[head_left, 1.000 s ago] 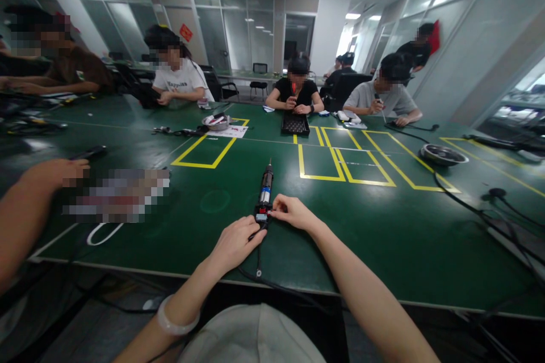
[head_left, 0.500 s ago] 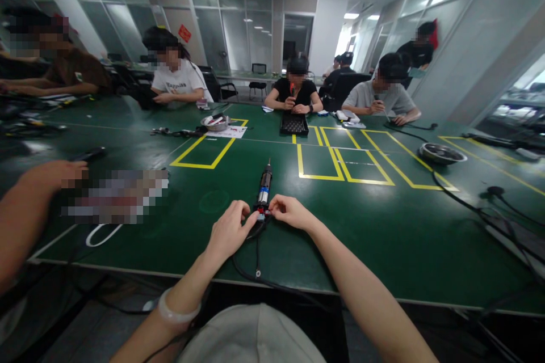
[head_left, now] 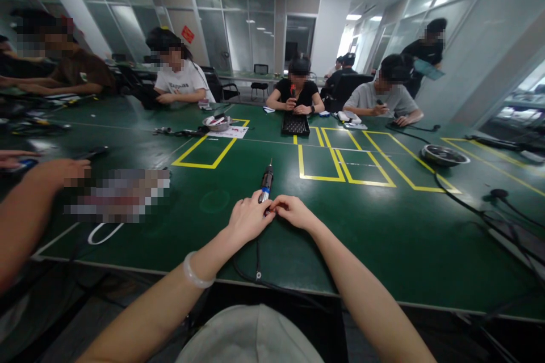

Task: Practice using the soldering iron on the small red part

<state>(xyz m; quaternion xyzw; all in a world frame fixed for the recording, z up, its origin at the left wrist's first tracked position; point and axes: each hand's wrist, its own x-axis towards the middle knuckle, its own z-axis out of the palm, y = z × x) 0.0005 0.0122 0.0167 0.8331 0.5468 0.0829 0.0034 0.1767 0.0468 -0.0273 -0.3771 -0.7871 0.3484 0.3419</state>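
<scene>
An electric screwdriver (head_left: 267, 177) with its blue and silver motor part bare lies on the green table (head_left: 323, 238), bit pointing away from me. My left hand (head_left: 249, 218) is closed over its lower body, hiding most of the rear end. Against that same end, my right hand (head_left: 293, 210) has its fingertips pinched together; what sits between them is too hidden to name. A black cord (head_left: 244, 266) runs from below my hands toward the table's front edge, and a thin lead with a small ring terminal (head_left: 258, 275) hangs beside it.
At left, a co-worker's hand (head_left: 59, 173) is near a blurred-out flat item (head_left: 123, 195). Yellow tape rectangles (head_left: 321, 179) mark the table. Metal bowls stand at the right (head_left: 445, 155) and farther back (head_left: 217, 123). A black tray (head_left: 295, 125) lies before a person opposite.
My left hand has moved up and right, from the screwdriver's rear end to over its lower body. The red part and wires there are now covered. My right hand has hardly moved.
</scene>
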